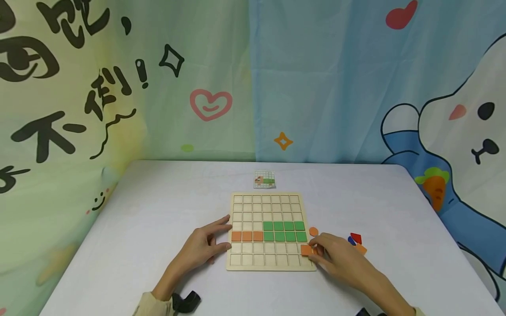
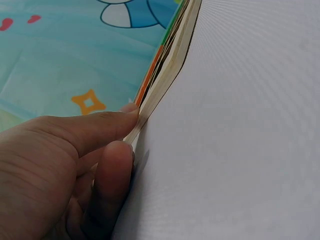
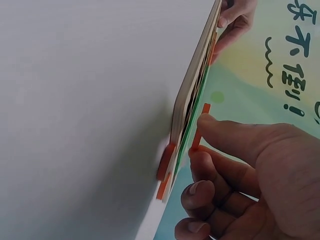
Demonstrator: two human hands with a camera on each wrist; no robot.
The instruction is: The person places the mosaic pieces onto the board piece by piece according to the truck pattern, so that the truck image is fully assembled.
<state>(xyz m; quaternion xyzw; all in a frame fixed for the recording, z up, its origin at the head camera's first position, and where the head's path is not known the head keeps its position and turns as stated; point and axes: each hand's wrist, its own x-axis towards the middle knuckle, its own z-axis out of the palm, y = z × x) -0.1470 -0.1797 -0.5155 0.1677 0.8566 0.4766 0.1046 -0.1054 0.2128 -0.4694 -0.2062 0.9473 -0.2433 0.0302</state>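
A light wooden grid board (image 1: 270, 262) lies on the table, with green square tiles (image 1: 284, 231) and a short row of orange square tiles (image 1: 247, 236) in its cells. At the board's left edge, my left hand (image 1: 201, 243) touches the rim with its fingertips and thumb; the left wrist view shows the thumb (image 2: 110, 127) against the corner. Between thumb and fingers, my right hand (image 1: 341, 259) pinches another orange square tile (image 1: 306, 250) over the lower right cells. The right wrist view shows this tile (image 3: 201, 127) edge-on, apart from the board.
Right of the board lie a round orange piece (image 1: 313, 231), a red piece (image 1: 356, 238), a blue piece (image 1: 351, 240) and an orange piece (image 1: 361, 249). A small picture card (image 1: 264, 180) sits behind the board. A printed curtain (image 1: 316, 87) hangs beyond the white table (image 1: 158, 197).
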